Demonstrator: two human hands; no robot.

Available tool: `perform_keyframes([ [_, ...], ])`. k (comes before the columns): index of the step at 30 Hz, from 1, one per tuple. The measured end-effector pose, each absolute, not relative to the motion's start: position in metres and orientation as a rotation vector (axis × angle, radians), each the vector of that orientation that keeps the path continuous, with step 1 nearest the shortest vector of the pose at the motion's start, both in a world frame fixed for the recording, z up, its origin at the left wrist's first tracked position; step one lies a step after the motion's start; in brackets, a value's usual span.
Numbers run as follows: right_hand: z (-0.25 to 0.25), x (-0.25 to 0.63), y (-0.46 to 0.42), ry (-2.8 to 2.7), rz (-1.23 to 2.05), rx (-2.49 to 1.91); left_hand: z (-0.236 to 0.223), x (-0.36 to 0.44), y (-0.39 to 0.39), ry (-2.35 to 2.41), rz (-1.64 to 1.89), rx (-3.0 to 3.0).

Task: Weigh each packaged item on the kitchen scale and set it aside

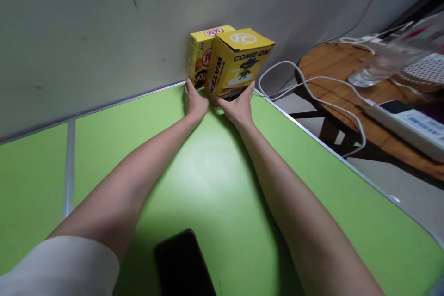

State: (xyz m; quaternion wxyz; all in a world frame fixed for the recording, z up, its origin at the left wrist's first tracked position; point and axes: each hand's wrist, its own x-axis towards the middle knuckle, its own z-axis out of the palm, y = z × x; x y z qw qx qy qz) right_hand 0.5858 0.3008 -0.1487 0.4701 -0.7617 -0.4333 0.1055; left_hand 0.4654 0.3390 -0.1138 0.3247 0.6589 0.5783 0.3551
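Two yellow boxes stand side by side at the far corner of the green table (208, 171), close to the wall. The larger yellow box (243, 62), printed "COME ON" and "WATER", is on the right. A narrower yellow box (198, 55) with a red round emblem is on the left, partly behind it. My left hand (194, 102) grips the lower left of the narrower box, its fingertips partly hidden. My right hand (240, 105) holds the lower front of the larger box, thumb at its left and fingers at its right side.
A black phone (183, 263) lies on the table near me. The grey wall (104, 32) borders the far edge. To the right, a brown wooden table (333, 62) carries a white power strip (412, 125), a clear plastic bottle (391, 58) and white cables (312, 92).
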Motion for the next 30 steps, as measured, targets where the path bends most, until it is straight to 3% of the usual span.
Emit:
perform_keyframes([
  [10, -0.155, 0.599, 0.323, -1.112, 0.336, -1.858, -0.114, 0.476, 0.345, 1.572, 0.769, 1.893],
  [30, -0.139, 0.589, 0.307, -1.073, 0.367, -1.833, -0.117, 0.466, 0.342, 1.513, 0.776, 1.959],
])
